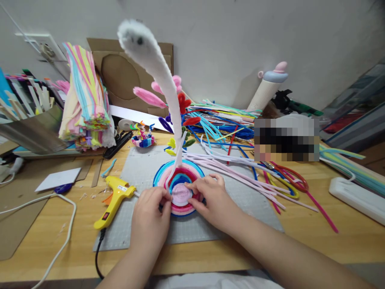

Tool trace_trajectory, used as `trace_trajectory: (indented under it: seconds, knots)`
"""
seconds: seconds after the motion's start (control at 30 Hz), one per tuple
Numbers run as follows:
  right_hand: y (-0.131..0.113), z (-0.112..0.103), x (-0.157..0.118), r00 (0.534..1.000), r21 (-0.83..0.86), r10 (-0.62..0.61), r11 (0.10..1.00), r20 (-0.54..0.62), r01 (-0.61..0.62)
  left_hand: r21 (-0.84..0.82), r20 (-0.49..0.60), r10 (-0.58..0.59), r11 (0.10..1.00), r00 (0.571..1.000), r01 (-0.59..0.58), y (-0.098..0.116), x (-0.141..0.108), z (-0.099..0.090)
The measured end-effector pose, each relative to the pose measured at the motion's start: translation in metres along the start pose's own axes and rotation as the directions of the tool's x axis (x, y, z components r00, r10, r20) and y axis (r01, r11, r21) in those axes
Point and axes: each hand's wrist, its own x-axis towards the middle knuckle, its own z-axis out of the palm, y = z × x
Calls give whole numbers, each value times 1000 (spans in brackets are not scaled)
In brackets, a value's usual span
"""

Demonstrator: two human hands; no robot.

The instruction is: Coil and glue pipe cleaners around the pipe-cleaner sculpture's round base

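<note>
A round base (159,169) of coiled pipe cleaners in blue, pink and red lies on the grey cutting mat (140,160). Over its front part sits a small pale lilac pipe cleaner coil (181,194), whose loose strand (175,165) rises up and back. My left hand (151,210) is closed at the coil's left edge, fingertips pinched together. My right hand (214,199) grips the coil's right edge, thumb below and index finger above. From the rear of the base a tall white fuzzy stem (168,82) stands up, with coloured pipe cleaner petals (184,103) behind it.
A yellow glue gun (116,200) lies left of my left hand, its cord trailing forward. Loose pipe cleaners (240,168) spread to the right and back. Further out are a pipe cleaner bundle (84,96), a metal holder (36,128), a bottle (267,86) and a power strip (357,196).
</note>
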Motion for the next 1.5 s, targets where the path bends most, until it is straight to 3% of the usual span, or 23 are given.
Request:
trace_trajectory:
  seconds: [0.23,0.4,0.73,0.93,1.5]
  knots:
    - [-1,0,-1,1000,-12,8,1000,10,-7,171,-94,196,969,976,-178,2,-4,0]
    - [-1,1,0,1000,-15,7,1000,7,-7,318,-92,260,922,961,-219,10,-10,-4]
    - [-2,0,-2,1000,-8,9,1000,-6,-9,412,0,312,866,950,-284,14,-32,-6]
    - [-2,1,-1,1000,6,-9,1000,-29,9,472,122,349,803,929,-364,9,-43,-4]
    - [-3,2,-1,999,6,-16,1000,-39,16,363,50,378,856,925,-369,6,-45,1]
